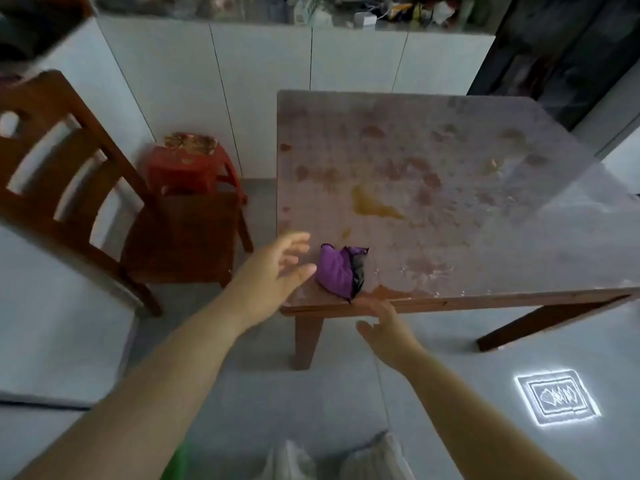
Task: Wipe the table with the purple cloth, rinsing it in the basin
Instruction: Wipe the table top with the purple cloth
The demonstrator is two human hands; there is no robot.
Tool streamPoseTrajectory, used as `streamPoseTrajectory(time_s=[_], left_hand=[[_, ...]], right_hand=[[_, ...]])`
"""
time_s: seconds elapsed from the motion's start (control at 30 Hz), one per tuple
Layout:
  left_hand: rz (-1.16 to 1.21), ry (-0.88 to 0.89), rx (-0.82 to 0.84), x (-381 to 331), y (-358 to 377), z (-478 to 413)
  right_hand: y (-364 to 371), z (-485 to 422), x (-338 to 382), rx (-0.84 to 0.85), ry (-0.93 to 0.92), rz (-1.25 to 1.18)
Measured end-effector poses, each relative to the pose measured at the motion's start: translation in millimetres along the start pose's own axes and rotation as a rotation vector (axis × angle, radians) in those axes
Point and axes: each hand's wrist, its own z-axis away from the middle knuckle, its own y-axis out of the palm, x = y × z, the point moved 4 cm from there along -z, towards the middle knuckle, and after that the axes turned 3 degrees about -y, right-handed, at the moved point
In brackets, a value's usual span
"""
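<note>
A crumpled purple cloth (337, 271) with a dark inner side lies near the front left corner of the wooden table (450, 188). The tabletop is stained, with a yellowish spill (372, 204) a little beyond the cloth. My left hand (277, 268) hovers just left of the cloth, fingers spread and relaxed, holding nothing. My right hand (384, 323) is at the table's front edge, below the cloth, fingers straight and empty. No basin is in view.
A brown wooden chair (114, 202) stands left of the table. A red plastic stool (194, 168) sits behind it against the white cabinets (263, 74). A bright patch of light (557, 396) lies on the grey floor at the right.
</note>
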Motion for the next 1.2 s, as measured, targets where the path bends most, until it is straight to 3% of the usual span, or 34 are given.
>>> streamPoseTrajectory(time_s=[0.17, 0.27, 0.37, 0.47, 0.6, 0.7, 0.77, 0.83, 0.93, 1.1, 1.2], left_hand=[[-0.125, -0.331, 0.124, 66, 67, -20], [-0.042, -0.447, 0.007, 72, 86, -49], [-0.122, -0.489, -0.128, 73, 98, -78], [-0.105, -0.467, -0.288, 54, 95, -93], [0.022, -0.318, -0.542, 6, 75, -86], [0.05, -0.232, -0.63, -20, 61, -72], [0.017, -0.265, -0.662, -18, 56, -68], [-0.03, -0.347, -0.635, -6, 55, -69], [-0.092, -0.511, -0.572, 22, 54, -62], [-0.139, -0.59, -0.479, 54, 57, -49], [-0.184, -0.538, -0.427, 57, 60, -47]], right_hand=[[-6, -55, 4, -0.005, -0.034, 0.166], [-4, -77, -4, 0.009, -0.021, 0.243], [-13, -91, -4, -0.031, -0.097, 0.283], [-34, -95, 0, -0.019, -0.203, 0.132], [-74, -84, 24, 0.15, -0.211, -0.316], [-86, -77, 44, 0.272, -0.181, -0.648], [-83, -82, 48, 0.326, -0.15, -0.666], [-77, -93, 41, 0.321, -0.137, -0.401], [-68, -111, 25, 0.23, -0.268, 0.258], [-15, -115, 44, 0.341, -0.56, 0.473], [27, -121, 48, 0.393, -0.623, 0.619]])
